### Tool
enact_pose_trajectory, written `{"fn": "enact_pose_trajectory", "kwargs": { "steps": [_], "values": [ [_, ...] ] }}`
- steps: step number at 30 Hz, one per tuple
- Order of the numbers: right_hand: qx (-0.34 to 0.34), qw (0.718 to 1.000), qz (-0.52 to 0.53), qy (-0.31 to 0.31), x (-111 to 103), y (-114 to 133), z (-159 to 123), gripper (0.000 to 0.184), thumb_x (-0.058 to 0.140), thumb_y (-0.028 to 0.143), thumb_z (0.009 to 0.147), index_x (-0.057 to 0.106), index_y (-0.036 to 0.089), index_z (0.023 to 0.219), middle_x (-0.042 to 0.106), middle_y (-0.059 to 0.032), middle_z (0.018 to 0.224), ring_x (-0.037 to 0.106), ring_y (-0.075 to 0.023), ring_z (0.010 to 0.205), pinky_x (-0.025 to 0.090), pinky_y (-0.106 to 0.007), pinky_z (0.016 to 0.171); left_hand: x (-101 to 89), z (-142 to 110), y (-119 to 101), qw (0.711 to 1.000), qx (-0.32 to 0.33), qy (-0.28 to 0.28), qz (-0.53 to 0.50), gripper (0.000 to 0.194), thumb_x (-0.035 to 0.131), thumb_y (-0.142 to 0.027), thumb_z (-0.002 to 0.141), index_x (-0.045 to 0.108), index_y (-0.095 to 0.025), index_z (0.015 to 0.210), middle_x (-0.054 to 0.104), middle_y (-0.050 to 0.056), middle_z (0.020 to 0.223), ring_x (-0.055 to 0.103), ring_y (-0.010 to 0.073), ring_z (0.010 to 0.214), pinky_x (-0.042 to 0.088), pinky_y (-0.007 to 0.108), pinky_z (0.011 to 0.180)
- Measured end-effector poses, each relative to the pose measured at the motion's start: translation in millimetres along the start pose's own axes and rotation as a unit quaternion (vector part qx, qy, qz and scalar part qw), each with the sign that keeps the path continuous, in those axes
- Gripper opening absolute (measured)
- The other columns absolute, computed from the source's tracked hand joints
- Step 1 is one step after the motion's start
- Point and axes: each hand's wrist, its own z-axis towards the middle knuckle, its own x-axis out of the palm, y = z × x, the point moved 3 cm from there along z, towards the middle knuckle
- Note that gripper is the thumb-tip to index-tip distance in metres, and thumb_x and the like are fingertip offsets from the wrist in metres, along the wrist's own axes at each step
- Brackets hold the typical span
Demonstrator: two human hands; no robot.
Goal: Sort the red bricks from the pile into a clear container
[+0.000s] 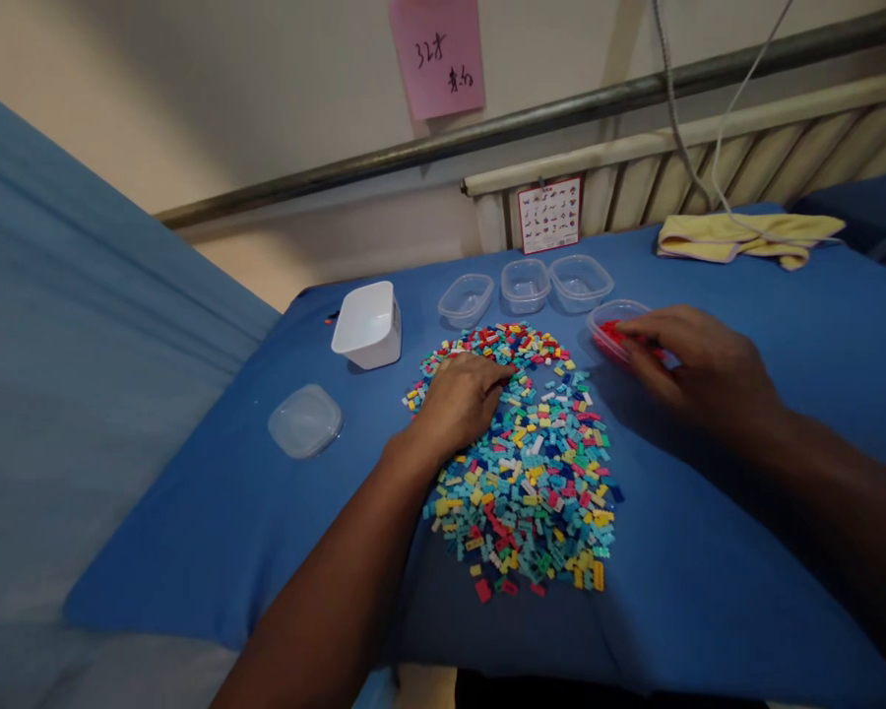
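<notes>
A wide heap of small toy building bricks (532, 473) in turquoise, yellow, pink, red, blue and white lies spread over the blue cloth. My left hand (462, 394) rests on its upper left part, fingers curled together among the bricks; what lies between the fingertips is hidden. To the right, my right hand (698, 364) is over a clear plastic tub (620, 307) that holds red bricks (609, 333). Its thumb and fingers are drawn together at the tub's inside, and I cannot make out what they hold.
Behind the heap stand three clear tubs (467, 299). A white box (369, 330) and a clear lid (306, 421) are on the left. A yellow cloth (738, 239) lies back right, near a radiator (650, 177) with a hanging picture card (550, 217). A blue curtain (81, 345) borders the left.
</notes>
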Motion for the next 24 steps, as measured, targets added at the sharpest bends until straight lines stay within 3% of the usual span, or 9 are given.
{"fn": "enact_pose_trajectory", "kwargs": {
  "steps": [6,10,20,22,24],
  "values": [
    [-0.103,0.982,0.107,0.118,28,39,-9,0.030,0.065,0.025,0.108,0.069,0.021,0.137,0.079,-0.0153,0.129,0.076,-0.0339,0.118,0.064,-0.055,0.102,-0.9,4,-3,0.999,0.032,0.026,-0.001,0.041,0.058,-0.010,0.099,0.077,-0.026,0.132,0.079,0.006,0.134,0.069,0.0274,0.130,0.048,0.051,0.120],
    [-0.119,0.967,0.140,0.175,41,47,-13,0.031,0.065,0.027,0.109,0.068,0.021,0.139,0.079,-0.0147,0.132,0.075,-0.0346,0.123,0.064,-0.058,0.104,0.1,6,-3,1.000,0.021,0.017,-0.007,0.037,0.059,-0.009,0.099,0.079,-0.023,0.127,0.081,0.006,0.127,0.071,0.0274,0.121,0.051,0.050,0.115],
    [-0.124,0.967,0.157,0.155,37,44,-12,0.025,0.064,0.024,0.109,0.073,0.020,0.132,0.082,-0.0130,0.123,0.077,-0.0331,0.117,0.065,-0.054,0.101,-7.9,0,0,0.993,-0.028,-0.001,-0.118,0.024,0.059,-0.011,0.097,0.079,-0.020,0.108,0.078,0.008,0.112,0.070,0.0241,0.109,0.054,0.042,0.104],
    [-0.117,0.968,0.167,0.150,36,44,-12,0.024,0.064,0.023,0.109,0.074,0.021,0.130,0.082,-0.0128,0.123,0.077,-0.0329,0.116,0.065,-0.054,0.101,-10.0,-2,5,0.981,-0.068,-0.028,-0.182,0.020,0.063,-0.013,0.095,0.078,-0.020,0.106,0.078,0.008,0.109,0.070,0.0230,0.106,0.054,0.041,0.101],
    [-0.102,0.968,0.180,0.144,36,45,-12,0.024,0.063,0.023,0.109,0.074,0.022,0.130,0.083,-0.0122,0.122,0.078,-0.0322,0.116,0.065,-0.053,0.101,-10.2,-3,8,0.946,-0.124,-0.053,-0.294,0.013,0.070,-0.019,0.092,0.077,-0.019,0.103,0.077,0.006,0.104,0.070,0.0202,0.097,0.055,0.037,0.093]
  ]
}}
